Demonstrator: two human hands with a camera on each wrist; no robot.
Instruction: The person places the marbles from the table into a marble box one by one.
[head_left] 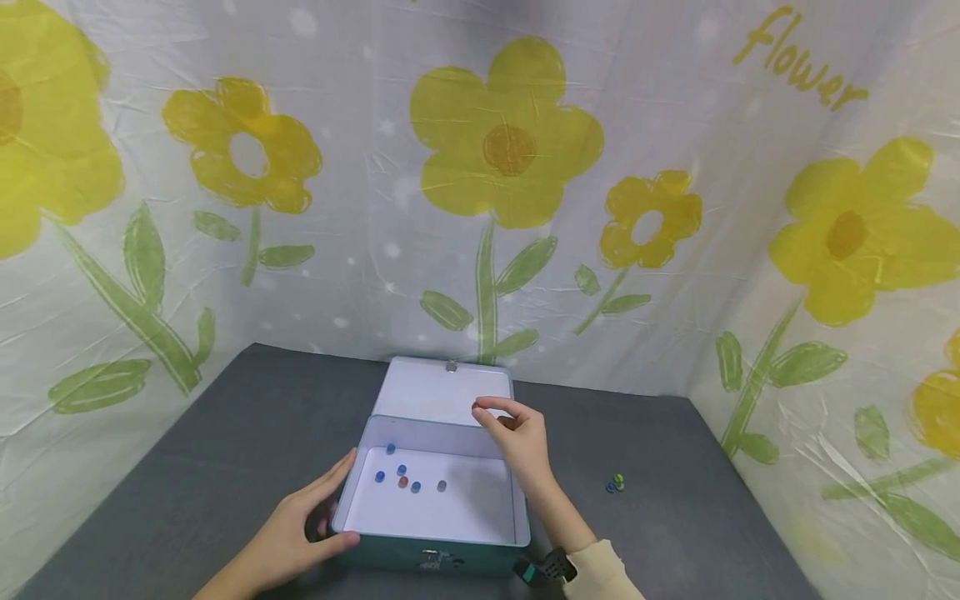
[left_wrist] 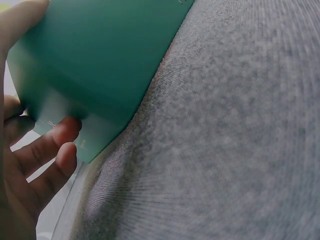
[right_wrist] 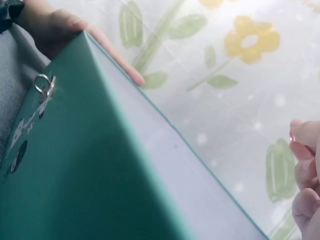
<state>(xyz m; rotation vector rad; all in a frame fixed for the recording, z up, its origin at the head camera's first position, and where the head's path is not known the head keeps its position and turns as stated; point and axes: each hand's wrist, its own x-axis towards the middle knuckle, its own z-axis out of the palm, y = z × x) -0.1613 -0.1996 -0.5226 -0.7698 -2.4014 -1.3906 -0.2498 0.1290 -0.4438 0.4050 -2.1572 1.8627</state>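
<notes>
A green hinged tin box with a white inside lies on the table, its lid folded back. On its floor are a red bead, a grey bead and several blue beads. My left hand grips the box's left side, thumb at the front corner and fingers along the side wall. In the left wrist view, fingertips touch the green wall. Above the box's right back part, my right hand pinches a small reddish bead between thumb and index finger.
To the right of the box, a small group of green and blue beads lies on the dark grey table. A metal clasp sticks out from the box's front. A flower-printed curtain surrounds the table.
</notes>
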